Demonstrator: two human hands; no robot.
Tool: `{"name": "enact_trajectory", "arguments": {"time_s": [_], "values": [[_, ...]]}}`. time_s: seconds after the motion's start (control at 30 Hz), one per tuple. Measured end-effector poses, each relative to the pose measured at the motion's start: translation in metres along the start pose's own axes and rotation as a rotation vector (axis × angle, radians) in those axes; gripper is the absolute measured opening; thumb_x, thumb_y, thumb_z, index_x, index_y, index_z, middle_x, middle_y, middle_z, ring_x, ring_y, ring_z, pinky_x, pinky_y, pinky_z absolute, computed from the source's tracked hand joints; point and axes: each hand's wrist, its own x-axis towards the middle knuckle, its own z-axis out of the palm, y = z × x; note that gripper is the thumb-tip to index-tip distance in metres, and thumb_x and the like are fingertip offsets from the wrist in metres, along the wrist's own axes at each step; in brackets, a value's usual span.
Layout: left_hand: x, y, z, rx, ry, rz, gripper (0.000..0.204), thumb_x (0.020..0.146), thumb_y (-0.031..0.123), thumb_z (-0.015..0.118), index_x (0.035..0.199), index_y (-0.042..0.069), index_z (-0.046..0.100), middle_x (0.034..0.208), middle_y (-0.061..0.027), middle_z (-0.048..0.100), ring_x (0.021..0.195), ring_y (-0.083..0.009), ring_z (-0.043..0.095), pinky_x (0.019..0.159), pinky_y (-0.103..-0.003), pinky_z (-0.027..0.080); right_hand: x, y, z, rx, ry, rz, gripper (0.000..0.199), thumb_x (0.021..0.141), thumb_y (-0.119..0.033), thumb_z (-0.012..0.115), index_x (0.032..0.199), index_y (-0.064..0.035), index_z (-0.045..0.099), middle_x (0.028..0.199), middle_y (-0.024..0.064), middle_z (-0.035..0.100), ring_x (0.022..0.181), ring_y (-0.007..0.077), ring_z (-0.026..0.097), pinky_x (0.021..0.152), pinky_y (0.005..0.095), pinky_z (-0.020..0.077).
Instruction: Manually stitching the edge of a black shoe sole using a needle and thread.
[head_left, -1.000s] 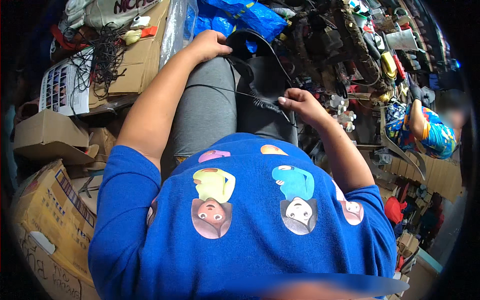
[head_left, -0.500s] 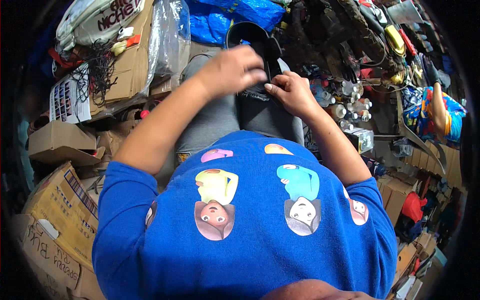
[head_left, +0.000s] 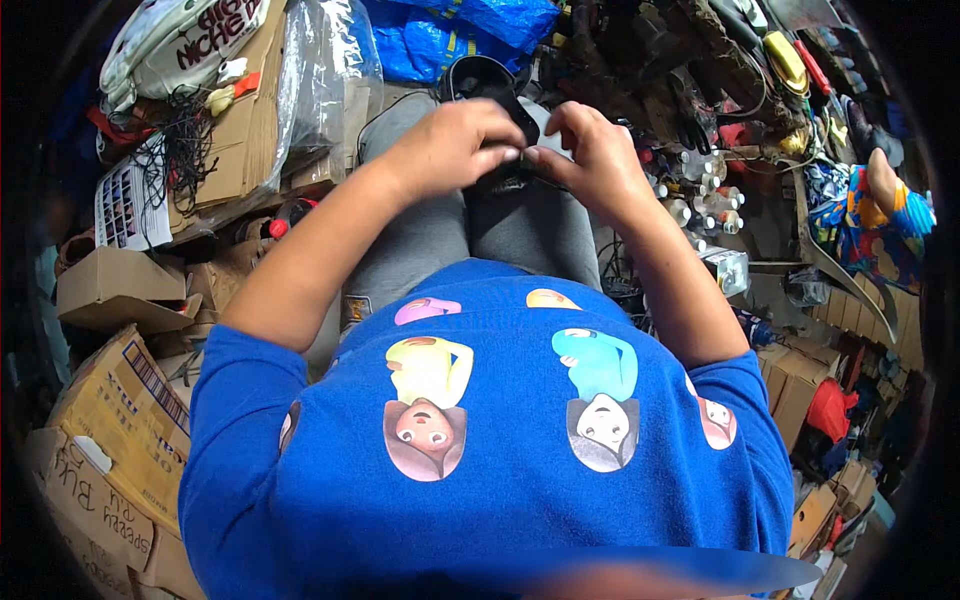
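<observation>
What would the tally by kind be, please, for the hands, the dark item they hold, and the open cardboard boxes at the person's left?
Hands: 2, left hand and right hand
Black object pinched between them over the lap: 1
Open cardboard boxes: 2, small box and printed box
Total: 5

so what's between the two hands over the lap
In the head view, a small black object sits between the left hand and right hand, pinched by both sets of fingertips above the grey trousers. What it is, I cannot tell.
</observation>
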Motion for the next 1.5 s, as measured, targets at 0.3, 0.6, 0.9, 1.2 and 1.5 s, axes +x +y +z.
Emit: {"name": "enact_trajectory", "arguments": {"time_s": [0.3, 0.6, 0.9, 1.2, 1.5], "values": [[0.035, -0.022, 0.013, -0.151, -0.221, -0.132, 0.02, 0.074, 0.022, 0.071, 0.086, 0.007, 0.064, 0.087, -0.0081, 0.058, 0.086, -0.0229, 0.058, 0.077, -0.033, 0.045, -0.007, 0.005, -0.009, 0.189, -0.561, 0.33, 0.027, 0.085, -0.024, 0.065, 0.077, 0.0007, 0.058, 0.059, -0.0006, 0.046, 0.059, 0.0057, 0.04, 0.052, 0.027, 0.0353], [0.033, -0.027, 0.022, -0.202, -0.223, -0.127, 0.02, 0.074, 0.024, 0.072, 0.082, 0.007, 0.065, 0.082, -0.0071, 0.057, 0.083, -0.0219, 0.058, 0.074, -0.032, 0.045, -0.02, 0.0, -0.019, 0.153, -0.614, 0.164, 0.025, 0.082, -0.02, 0.061, 0.073, 0.0019, 0.054, 0.063, 0.0195, 0.052, 0.055, 0.0245, 0.051, 0.058, 0.0388, 0.0422], [0.034, -0.044, 0.016, -0.185, -0.222, -0.057, 0.019, 0.074, 0.025, 0.071, 0.085, 0.009, 0.07, 0.081, -0.0086, 0.061, 0.082, -0.0234, 0.062, 0.074, -0.035, 0.048, -0.049, -0.005, -0.056, 0.452, -0.444, 0.44, 0.015, 0.082, -0.013, 0.067, 0.083, 0.0004, 0.061, 0.068, 0.006, 0.053, 0.065, 0.0112, 0.05, 0.06, 0.0274, 0.0424], [0.037, -0.033, 0.004, -0.118, -0.329, -0.155, 0.017, 0.074, 0.02, 0.071, 0.088, 0.009, 0.071, 0.091, -0.0077, 0.059, 0.091, -0.0241, 0.058, 0.083, -0.033, 0.045, -0.017, -0.001, -0.026, 0.098, -0.408, 0.174, 0.028, 0.076, -0.004, 0.063, 0.101, -0.0118, 0.07, 0.079, 0.0095, 0.054, 0.071, 0.0215, 0.058, 0.066, 0.032, 0.047], [0.04, -0.038, 0.003, -0.222, -0.383, -0.189, 0.017, 0.074, 0.016, 0.07, 0.088, 0.007, 0.071, 0.09, -0.0076, 0.059, 0.091, -0.0226, 0.059, 0.083, -0.033, 0.046, -0.008, -0.01, -0.023, -0.046, -0.422, 0.127, 0.023, 0.075, -0.008, 0.064, 0.097, -0.0117, 0.072, 0.078, 0.0113, 0.057, 0.071, 0.0255, 0.06, 0.067, 0.0347, 0.0486]]}}
